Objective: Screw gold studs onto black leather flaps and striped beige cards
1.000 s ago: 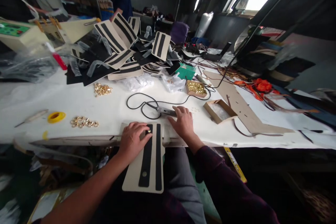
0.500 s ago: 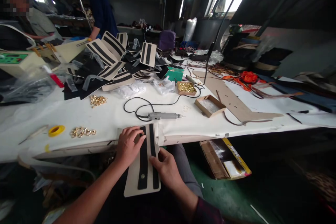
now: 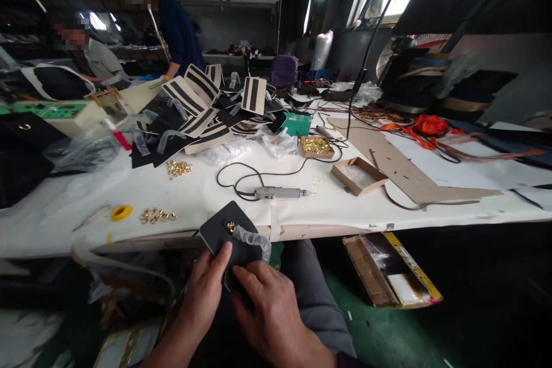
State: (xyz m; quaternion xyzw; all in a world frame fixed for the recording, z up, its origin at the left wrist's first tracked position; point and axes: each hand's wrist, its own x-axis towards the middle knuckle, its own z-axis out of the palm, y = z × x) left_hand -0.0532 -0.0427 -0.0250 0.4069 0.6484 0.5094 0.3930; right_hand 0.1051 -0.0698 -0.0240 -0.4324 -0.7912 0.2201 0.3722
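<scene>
Both hands hold a flat black panel [image 3: 244,217] over my lap, just in front of the table edge. On its upper face sit a gold-coloured metal fitting [image 3: 231,227] and a strap wrapped in clear plastic [image 3: 254,240]. My left hand [image 3: 207,284] grips the panel's left side, thumb lying on top. Curled over its lower part is my right hand [image 3: 269,302], whose fingertips press near the bottom edge. A grey electric screwdriver [image 3: 282,192] lies on the table beyond the panel, its cord looped behind it.
Gold fittings lie in small piles [image 3: 158,215] beside a yellow tape roll [image 3: 121,213]. A heap of striped panels [image 3: 207,132] covers the table's far left. Small boxes [image 3: 360,176] stand at right, and a carton [image 3: 392,270] is on the floor. Two people work at the back left.
The panel has been turned over from its beige, striped side to its black side. My right hand has moved from the panel's right edge onto its lower part. The view has shifted left.
</scene>
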